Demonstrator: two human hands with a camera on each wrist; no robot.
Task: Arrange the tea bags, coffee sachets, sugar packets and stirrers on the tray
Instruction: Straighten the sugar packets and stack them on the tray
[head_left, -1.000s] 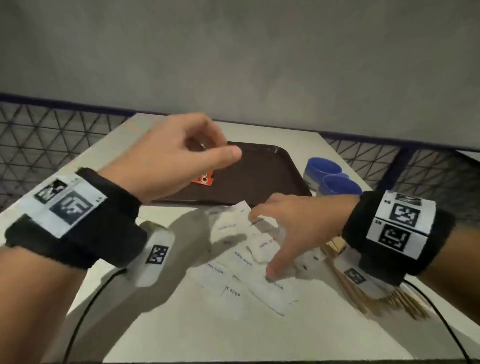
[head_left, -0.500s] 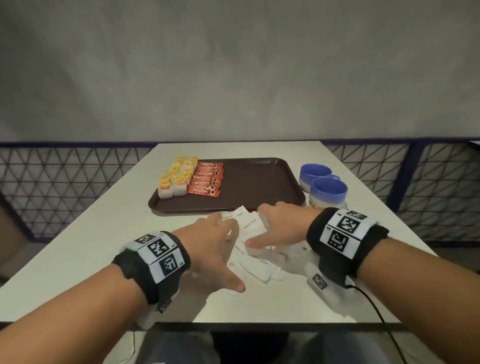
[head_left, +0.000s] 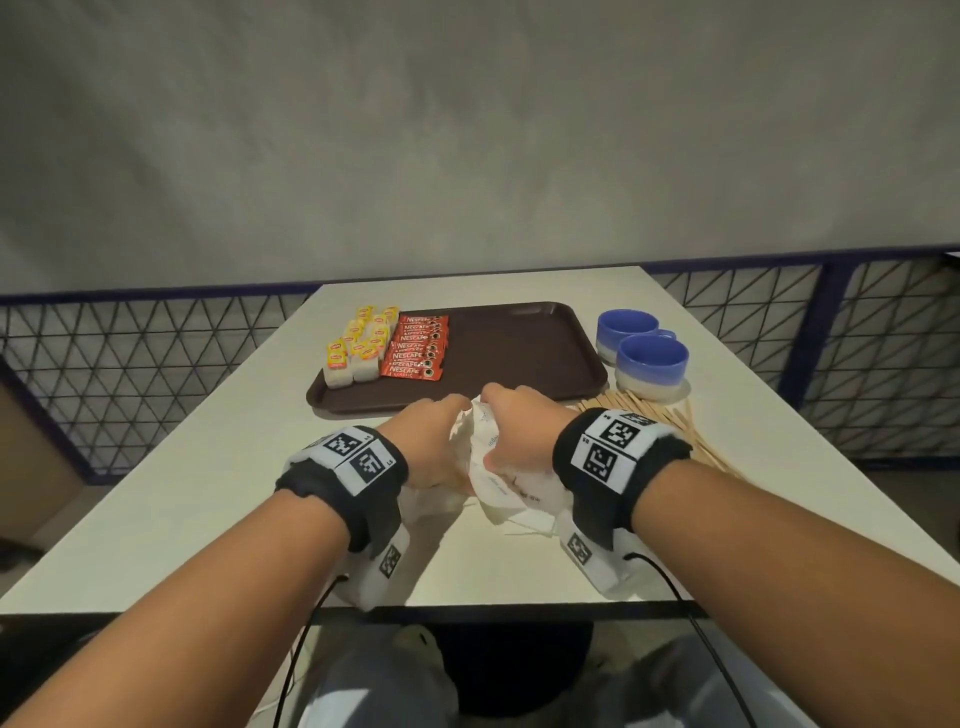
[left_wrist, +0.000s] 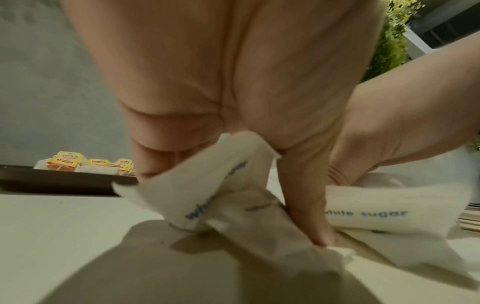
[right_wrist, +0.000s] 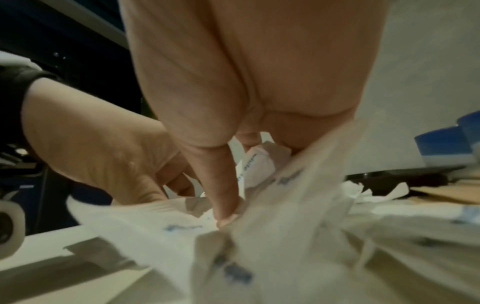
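Sugar packets (head_left: 485, 467) bunched in a pile at frame center, on table (head_left: 208, 493) just below the tray (head_left: 519, 353). L hand (head_left: 431, 447) and R hand (head_left: 519, 431) both curl fingers round the pile from either side, thumbs pressing in. Tea bags (head_left: 358, 343) + coffee sachets (head_left: 418, 351) sit in rows at tray's left end. Stirrers (head_left: 670, 421) lie on table right of R wrist, w/ 2 blue cups (head_left: 649, 364) above them.
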